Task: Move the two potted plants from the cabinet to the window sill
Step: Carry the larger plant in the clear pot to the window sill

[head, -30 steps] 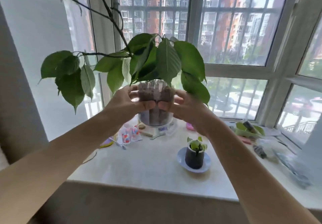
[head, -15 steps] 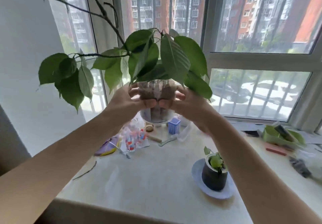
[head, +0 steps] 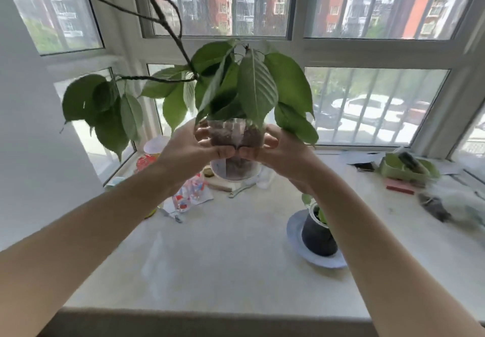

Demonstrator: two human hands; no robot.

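Fingers [head: 223, 151]: both sets curled and pressed on the clear pot [head: 237, 137], thumbs meeting in front. Left hand [head: 191, 147], right hand [head: 283, 153]: level, equally near, one on each flank. Pot: upright, held in the air above the sill [head: 223, 258], which lies straight below. Small dark pot [head: 319, 237]: already on the sill, right of the drop line.

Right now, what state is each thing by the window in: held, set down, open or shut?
Large leafy plant in clear pot: held up over the sill, upright, not set down.
Left hand: shut on the clear pot.
Right hand: shut on the clear pot.
Small plant in dark pot: set down upright on a saucer on the window sill.
Window: appears shut.
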